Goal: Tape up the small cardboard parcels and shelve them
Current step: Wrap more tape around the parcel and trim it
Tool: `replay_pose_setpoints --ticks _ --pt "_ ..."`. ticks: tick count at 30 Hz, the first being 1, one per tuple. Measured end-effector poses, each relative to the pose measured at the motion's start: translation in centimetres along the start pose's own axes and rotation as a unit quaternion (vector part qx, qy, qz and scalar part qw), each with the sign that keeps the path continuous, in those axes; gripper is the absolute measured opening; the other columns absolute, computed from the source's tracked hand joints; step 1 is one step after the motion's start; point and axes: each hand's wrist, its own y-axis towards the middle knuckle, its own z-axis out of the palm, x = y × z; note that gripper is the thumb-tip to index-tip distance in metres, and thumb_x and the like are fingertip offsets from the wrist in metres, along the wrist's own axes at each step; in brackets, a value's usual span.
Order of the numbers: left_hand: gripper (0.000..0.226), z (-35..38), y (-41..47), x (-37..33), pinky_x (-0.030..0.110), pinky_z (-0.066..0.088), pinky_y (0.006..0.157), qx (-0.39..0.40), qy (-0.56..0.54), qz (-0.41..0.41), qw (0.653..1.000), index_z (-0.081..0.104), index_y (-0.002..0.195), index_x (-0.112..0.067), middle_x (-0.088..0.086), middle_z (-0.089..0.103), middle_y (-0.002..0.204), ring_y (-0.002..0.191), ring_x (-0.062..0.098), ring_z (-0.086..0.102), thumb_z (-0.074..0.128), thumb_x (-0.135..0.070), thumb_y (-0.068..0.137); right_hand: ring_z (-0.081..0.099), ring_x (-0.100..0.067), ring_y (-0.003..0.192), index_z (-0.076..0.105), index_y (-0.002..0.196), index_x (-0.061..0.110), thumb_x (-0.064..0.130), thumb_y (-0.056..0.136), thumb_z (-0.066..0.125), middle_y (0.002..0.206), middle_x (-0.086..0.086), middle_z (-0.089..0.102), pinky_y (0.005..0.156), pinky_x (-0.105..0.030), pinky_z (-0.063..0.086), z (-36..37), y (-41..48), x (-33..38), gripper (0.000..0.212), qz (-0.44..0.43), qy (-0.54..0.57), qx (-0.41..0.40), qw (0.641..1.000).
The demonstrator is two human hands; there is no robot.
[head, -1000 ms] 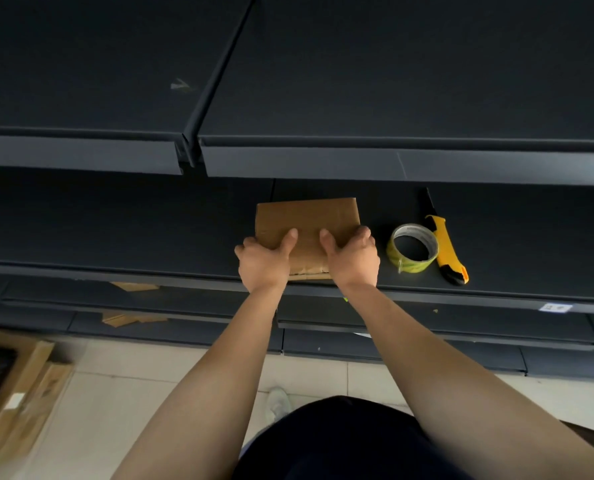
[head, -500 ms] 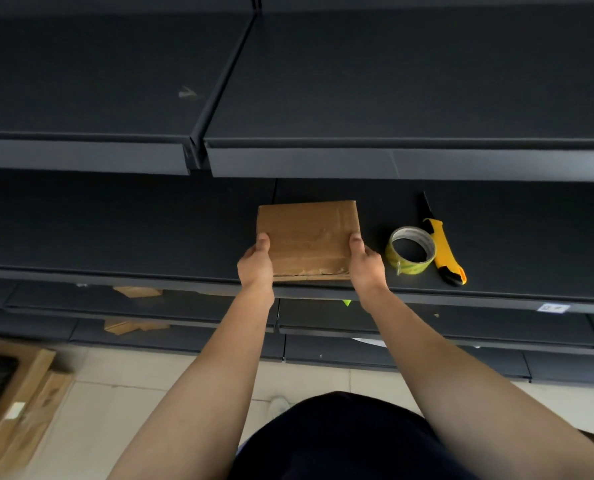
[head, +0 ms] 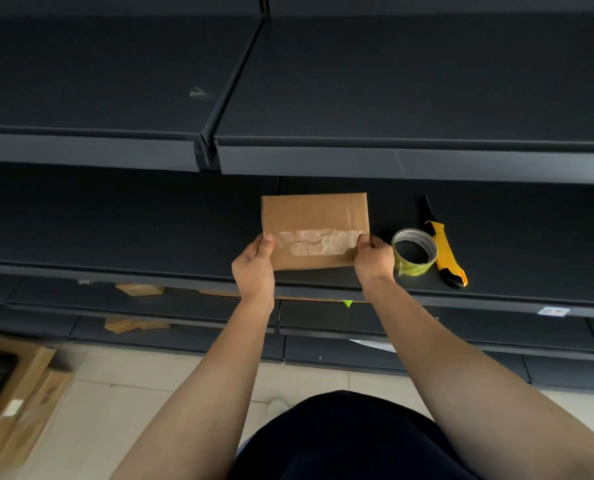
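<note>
Head view is showing us gripping the flat brown cardboard parcel (head: 314,216) at its side edges, our left hand (head: 254,268) and right hand (head: 375,259) curling around it over the dark metal shelf (head: 115,220). A yellow-green tape roll (head: 413,268) and a yellow-black utility knife (head: 444,247) are lying just right of it.

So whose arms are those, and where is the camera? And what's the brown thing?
Those are a person's own arms. The camera sits on their head and looks down, so you see what they see. The left hand and the right hand grip a small cardboard parcel by its two side edges, over a dark shelf. A crinkled strip of clear tape runs across the parcel. To its right on the shelf lie a roll of tape and a yellow utility knife.
</note>
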Motion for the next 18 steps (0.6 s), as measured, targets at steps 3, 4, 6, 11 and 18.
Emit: replay_pose_setpoints --ticks 3,4,6,11,18 --pt "0.028 -0.3 0.3 -0.1 0.023 0.044 0.096 -0.031 -0.034 0.016 0.999 0.065 0.116 -0.012 0.001 0.067 0.113 0.105 0.012 0.061 0.059 -0.028 0.093 0.057 -0.015 0.081 0.062 0.096 0.016 0.028 0.099 0.046 0.092 -0.001 0.062 0.074 -0.027 0.041 0.6 -0.4 0.4 0.021 -0.006 0.042 0.025 0.999" --pt "0.028 -0.6 0.6 -0.2 0.02 0.045 0.09 -0.05 -0.031 0.017 0.998 0.064 0.116 -0.011 -0.001 0.067 0.109 0.099 0.009 0.062 0.055 -0.027 0.096 0.056 -0.011 0.079 0.06 0.087 0.017 0.03 0.097 0.049 0.09 0.001 0.064 0.07 -0.025 0.04 0.9 -0.8 0.4 0.02 -0.009 0.061 0.031 0.998" --pt "0.025 -1.3 1.4 0.1 0.016 0.044 0.082 -0.08 -0.016 0.021 0.996 0.064 0.114 -0.01 -0.006 0.065 0.098 0.087 0.003 0.06 0.047 -0.022 0.1 0.055 -0.008 0.079 0.056 0.078 0.021 0.039 0.093 0.054 0.086 0.006 0.061 0.065 -0.022 0.038 1.2 -1.4 0.6 0.023 -0.001 0.104 0.036 0.994" --pt "0.031 -2.4 2.2 1.8 0.019 0.035 0.096 -0.066 -0.005 -0.022 0.998 0.058 0.128 -0.009 -0.001 0.055 0.124 0.106 0.009 0.051 0.044 -0.012 0.101 0.053 -0.009 0.086 0.05 0.09 0.028 0.04 0.097 0.047 0.092 0.011 0.055 0.08 -0.029 0.036 1.5 -1.3 -0.2 0.014 0.016 0.12 0.061 0.991" --pt "0.03 -2.3 1.7 2.8 0.008 0.045 0.076 -0.067 0.005 -0.005 0.998 0.06 0.126 -0.01 -0.004 0.064 0.11 0.09 -0.001 0.06 0.048 -0.007 0.097 0.052 -0.009 0.079 0.053 0.092 0.02 0.044 0.1 0.035 0.085 0.007 0.056 0.079 -0.028 0.036 1.6 -0.8 -0.7 0.031 0.043 0.089 0.05 0.994"
